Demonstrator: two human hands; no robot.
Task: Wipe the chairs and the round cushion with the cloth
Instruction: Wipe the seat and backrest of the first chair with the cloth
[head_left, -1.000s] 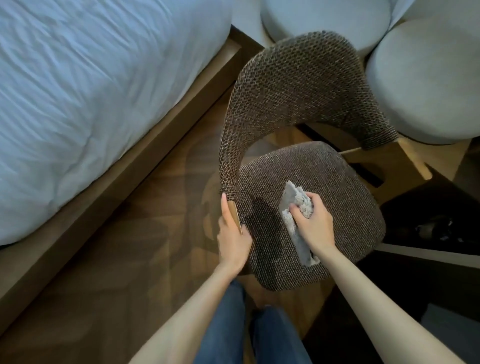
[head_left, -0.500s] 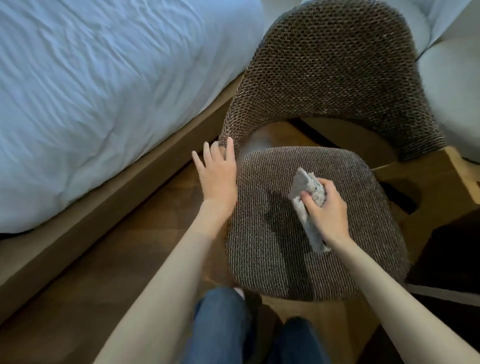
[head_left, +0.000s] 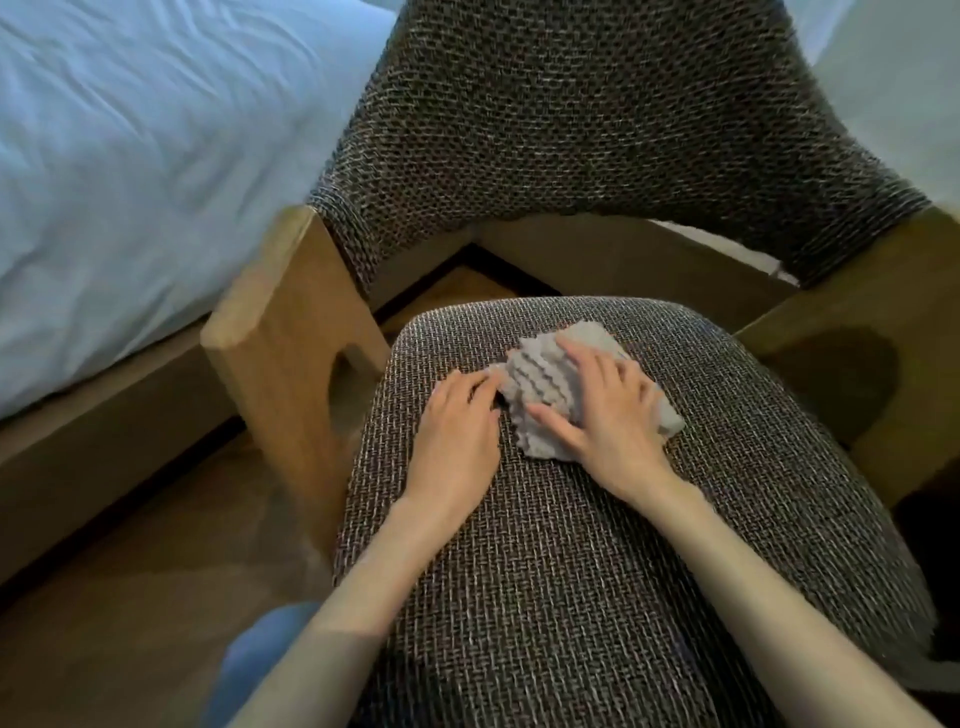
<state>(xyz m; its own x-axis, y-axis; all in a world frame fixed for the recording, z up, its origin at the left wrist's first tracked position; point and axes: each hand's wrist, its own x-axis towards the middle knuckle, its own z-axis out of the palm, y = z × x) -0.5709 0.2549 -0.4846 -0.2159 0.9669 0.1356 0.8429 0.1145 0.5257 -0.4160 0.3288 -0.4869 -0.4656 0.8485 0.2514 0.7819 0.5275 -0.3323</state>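
Left hand (head_left: 457, 423), right hand (head_left: 610, 415): palms down

I see a bed (head_left: 130, 182) with a rumpled white sheet filling the upper left, on a low brown wooden frame (head_left: 104, 441). A dark wood floor (head_left: 130, 597) runs along the frame's edge. A pale surface (head_left: 893, 93) shows at upper right. The light is soft and even.

a crumpled grey waffle-weave cloth (head_left: 540, 387) lies on the brown woven chair (head_left: 550, 597) seat, toward its 12 o'clock edge.
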